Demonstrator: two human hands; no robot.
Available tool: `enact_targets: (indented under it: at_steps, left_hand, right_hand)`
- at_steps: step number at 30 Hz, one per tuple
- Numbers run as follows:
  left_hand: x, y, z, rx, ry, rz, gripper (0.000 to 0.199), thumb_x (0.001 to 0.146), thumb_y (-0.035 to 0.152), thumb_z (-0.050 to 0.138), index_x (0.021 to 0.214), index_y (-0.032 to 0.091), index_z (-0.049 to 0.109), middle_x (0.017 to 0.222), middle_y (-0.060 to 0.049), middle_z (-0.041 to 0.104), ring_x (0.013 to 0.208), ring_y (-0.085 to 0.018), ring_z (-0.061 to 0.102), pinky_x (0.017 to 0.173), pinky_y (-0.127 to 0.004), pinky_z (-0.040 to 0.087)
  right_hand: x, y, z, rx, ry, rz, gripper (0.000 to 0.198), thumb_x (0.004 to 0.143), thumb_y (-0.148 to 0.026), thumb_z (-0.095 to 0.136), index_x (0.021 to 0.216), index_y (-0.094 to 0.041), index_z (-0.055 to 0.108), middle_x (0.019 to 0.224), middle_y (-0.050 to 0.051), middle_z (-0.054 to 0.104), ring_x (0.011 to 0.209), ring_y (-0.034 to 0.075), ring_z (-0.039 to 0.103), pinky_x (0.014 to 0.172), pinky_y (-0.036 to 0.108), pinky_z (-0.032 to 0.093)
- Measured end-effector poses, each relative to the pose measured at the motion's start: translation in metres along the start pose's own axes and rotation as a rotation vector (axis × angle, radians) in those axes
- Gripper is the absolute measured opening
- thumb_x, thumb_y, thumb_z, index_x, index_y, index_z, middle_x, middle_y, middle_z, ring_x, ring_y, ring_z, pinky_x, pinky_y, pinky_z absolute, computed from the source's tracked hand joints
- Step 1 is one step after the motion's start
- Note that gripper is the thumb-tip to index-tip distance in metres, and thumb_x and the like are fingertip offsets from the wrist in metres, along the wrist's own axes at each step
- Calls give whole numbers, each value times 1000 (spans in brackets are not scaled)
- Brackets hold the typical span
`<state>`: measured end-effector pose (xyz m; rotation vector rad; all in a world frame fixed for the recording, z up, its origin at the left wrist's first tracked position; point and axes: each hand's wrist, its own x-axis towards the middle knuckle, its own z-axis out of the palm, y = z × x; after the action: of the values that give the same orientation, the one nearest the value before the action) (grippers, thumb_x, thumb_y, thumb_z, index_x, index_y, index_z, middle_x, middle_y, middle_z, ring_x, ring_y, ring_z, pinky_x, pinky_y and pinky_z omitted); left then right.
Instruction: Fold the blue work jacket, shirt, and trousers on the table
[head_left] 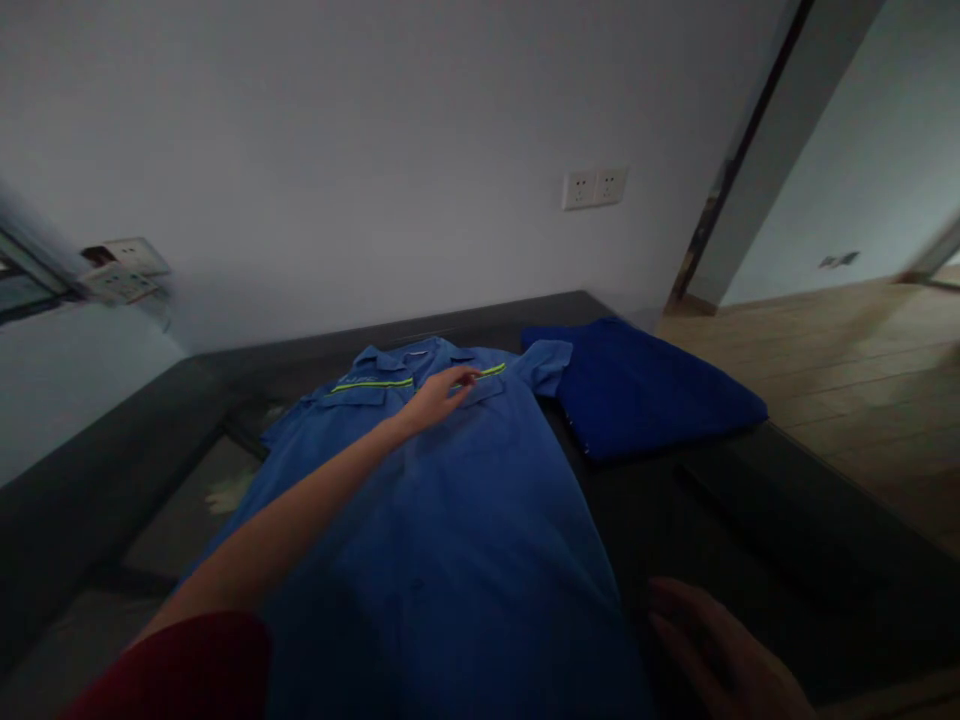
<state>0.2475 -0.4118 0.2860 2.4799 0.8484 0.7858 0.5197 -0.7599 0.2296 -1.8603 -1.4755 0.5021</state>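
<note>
A blue short-sleeved work shirt lies spread out, front up, with its collar at the far end. Yellow-green stripes cross its chest above two flap pockets. My left hand reaches over the chest near the right-hand pocket, fingers loosely stretched and holding nothing; whether it touches the cloth I cannot tell. Low on the right, my right hand is beside the shirt's lower edge, dim and partly cut off. Its thumb and fingers are apart, with nothing visible between them.
Under the shirt is a dark table. A folded darker blue cloth lies to the right, touching the shirt's sleeve. A dark, long object rests at the right. Behind stands a white wall with sockets; wooden floor shows beyond.
</note>
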Motion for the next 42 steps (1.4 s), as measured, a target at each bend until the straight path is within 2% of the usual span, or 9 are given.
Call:
enact_targets:
  at_steps: [7, 12, 17, 22, 24, 27, 29, 32, 42]
  left_hand:
    - [-197, -50, -66, 416, 40, -367, 34, 89, 34, 41, 113, 19, 60, 116, -9, 63, 112, -24, 57, 101, -45, 42]
    - [-272, -54, -68, 572, 12, -408, 41, 93, 38, 37, 127, 22, 54, 137, -8, 50, 129, -25, 44, 108, -48, 35]
    - [-296, -32, -74, 527, -22, -395, 43, 94, 38, 35, 131, 22, 50, 139, -9, 48, 128, -24, 44, 109, -46, 34]
    - [-305, 41, -70, 308, -138, -327, 35, 92, 35, 43, 125, 27, 53, 127, -6, 56, 116, -22, 52, 101, -40, 42]
    - [-309, 75, -59, 210, -252, -242, 34, 89, 36, 51, 122, 29, 55, 123, -6, 58, 113, -21, 53, 98, -37, 43]
    - [-315, 108, -43, 180, -352, -178, 46, 75, 44, 68, 116, 27, 56, 120, -8, 57, 111, -25, 51, 94, -40, 42]
    - [-319, 114, -37, 204, -364, -194, 48, 71, 45, 71, 112, 25, 56, 119, -9, 56, 110, -26, 49, 92, -41, 40]
    - [-323, 110, -36, 209, -385, -197, 31, 79, 38, 65, 104, 23, 56, 115, -7, 56, 104, -24, 50, 91, -38, 39]
    - [-323, 111, -40, 62, -335, -237, 11, 88, 25, 50, 89, 21, 59, 104, -5, 57, 99, -19, 51, 87, -33, 41]
  right_hand:
    - [22, -47, 44, -294, -35, 19, 50, 87, -58, 42, 122, -25, 56, 82, 7, 73, 66, 25, 71, 56, 34, 56]
    - [28, -38, 55, -319, -52, -15, 46, 88, -53, 42, 124, -28, 56, 90, 7, 74, 74, 25, 71, 58, 35, 56]
    - [29, -36, 43, -394, 5, -94, 45, 88, -55, 41, 116, -25, 61, 93, 8, 70, 71, 24, 68, 61, 36, 54]
    - [19, -71, 32, -355, 185, -408, 35, 90, -47, 45, 104, -22, 66, 103, 11, 63, 93, 25, 62, 84, 42, 51]
    - [8, -90, 40, -286, 47, -593, 25, 90, -39, 51, 105, -25, 66, 100, 7, 65, 94, 22, 62, 86, 38, 51]
    - [-11, -113, 65, -258, -393, -846, 30, 81, -36, 66, 111, -30, 65, 109, 5, 65, 104, 24, 58, 88, 39, 50]
    - [-18, -120, 82, -288, -569, -899, 37, 75, -34, 73, 111, -30, 64, 117, 6, 63, 113, 28, 53, 92, 44, 47]
    - [-20, -122, 95, -292, -630, -867, 26, 78, -26, 70, 104, -26, 65, 117, 6, 61, 112, 26, 52, 92, 44, 47]
    - [-23, -125, 100, -45, -462, -830, 13, 90, -16, 49, 85, -19, 60, 91, 6, 64, 87, 17, 59, 79, 34, 50]
